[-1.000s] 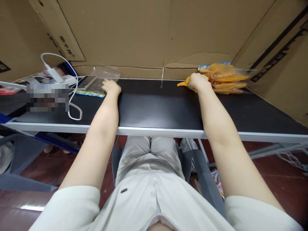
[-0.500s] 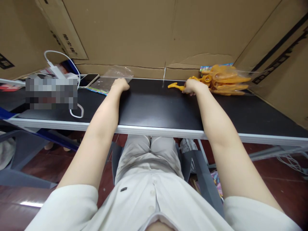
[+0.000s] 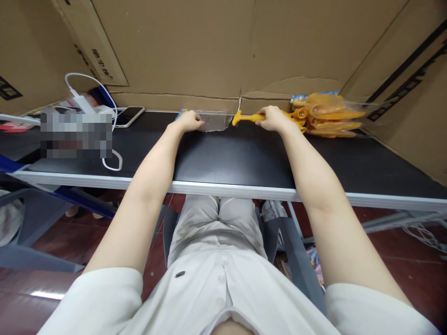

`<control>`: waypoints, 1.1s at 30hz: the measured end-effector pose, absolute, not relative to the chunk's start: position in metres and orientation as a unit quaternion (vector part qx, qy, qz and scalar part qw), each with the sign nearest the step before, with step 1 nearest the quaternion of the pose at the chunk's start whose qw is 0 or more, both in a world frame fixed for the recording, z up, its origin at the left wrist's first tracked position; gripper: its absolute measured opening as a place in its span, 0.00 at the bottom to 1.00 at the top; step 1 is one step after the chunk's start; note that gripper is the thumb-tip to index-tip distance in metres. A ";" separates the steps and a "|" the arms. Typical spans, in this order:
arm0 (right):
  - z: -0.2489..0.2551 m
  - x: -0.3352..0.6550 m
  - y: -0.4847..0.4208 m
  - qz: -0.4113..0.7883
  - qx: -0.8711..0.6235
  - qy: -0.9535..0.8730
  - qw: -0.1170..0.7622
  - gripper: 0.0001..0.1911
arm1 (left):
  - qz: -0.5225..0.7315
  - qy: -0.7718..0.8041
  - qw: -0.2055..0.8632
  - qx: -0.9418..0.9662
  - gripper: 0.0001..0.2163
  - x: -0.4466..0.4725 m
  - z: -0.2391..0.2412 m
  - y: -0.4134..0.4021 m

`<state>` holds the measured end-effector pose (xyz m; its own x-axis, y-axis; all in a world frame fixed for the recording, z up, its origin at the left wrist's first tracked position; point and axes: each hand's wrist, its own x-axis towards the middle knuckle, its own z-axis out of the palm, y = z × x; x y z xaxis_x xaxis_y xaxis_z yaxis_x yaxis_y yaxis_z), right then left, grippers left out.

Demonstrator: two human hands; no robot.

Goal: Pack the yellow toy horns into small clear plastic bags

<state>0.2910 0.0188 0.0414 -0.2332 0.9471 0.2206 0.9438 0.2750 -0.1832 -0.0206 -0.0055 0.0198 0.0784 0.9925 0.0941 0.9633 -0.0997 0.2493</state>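
My left hand (image 3: 189, 121) grips a clear plastic bag (image 3: 213, 122) with a coloured header, lying flat on the black table (image 3: 223, 158) near its far edge. My right hand (image 3: 273, 117) holds an orange plastic toy (image 3: 243, 118) by its handle, its tip just beside the bag's right edge. A pile of similar orange toys (image 3: 326, 118) in clear wrapping lies to the right of my right hand.
A phone (image 3: 129, 116) and a white charger with cable (image 3: 91, 104) lie at the far left. Cardboard walls (image 3: 209, 51) enclose the table's back and right sides. The table's white front edge (image 3: 223, 190) runs above my lap.
My left hand has dragged the clear bag right toward the table's middle. My right hand has pulled one orange toy from the pile and carried it left to the bag.
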 end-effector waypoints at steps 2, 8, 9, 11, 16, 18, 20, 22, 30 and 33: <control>0.045 0.290 0.016 0.005 -0.605 -0.776 0.181 0.25 | 0.122 0.675 0.041 0.726 0.18 -0.019 0.013 0.000; 0.047 0.279 0.009 0.026 -0.581 -0.775 0.248 0.27 | 0.068 0.685 0.031 0.724 0.24 -0.016 -0.002 0.006; 0.046 0.277 0.009 0.036 -0.574 -0.780 0.248 0.28 | 0.055 0.687 0.035 0.723 0.26 -0.017 -0.002 0.005; 0.042 0.272 0.009 0.054 -0.562 -0.790 0.238 0.28 | 0.035 0.687 0.051 0.724 0.28 -0.018 0.001 0.003; 0.033 0.270 0.012 0.076 -0.558 -0.804 0.190 0.25 | 0.006 0.676 0.068 0.734 0.29 -0.026 0.009 0.004; 0.033 0.273 0.012 0.075 -0.564 -0.805 0.167 0.23 | -0.005 0.674 0.068 0.735 0.29 -0.031 0.011 0.006; 0.033 0.275 0.013 0.072 -0.571 -0.805 0.145 0.23 | -0.012 0.671 0.079 0.738 0.29 -0.035 0.013 0.008; 0.034 0.277 0.012 0.075 -0.578 -0.802 0.129 0.22 | 0.000 0.678 0.092 0.729 0.28 -0.036 0.013 0.007; 0.033 0.277 0.012 0.126 -0.575 -0.804 0.087 0.21 | 0.186 0.684 -0.001 0.706 0.20 0.007 0.012 -0.005; 0.032 0.277 0.013 0.122 -0.574 -0.805 0.084 0.19 | 0.191 0.660 0.005 0.726 0.21 0.031 0.010 -0.012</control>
<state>0.2771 0.0131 0.0323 -0.3262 0.9453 -0.0047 0.9040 0.3105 -0.2940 0.0313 -0.0116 0.0098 0.0551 0.9611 0.2706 0.9574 -0.1278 0.2591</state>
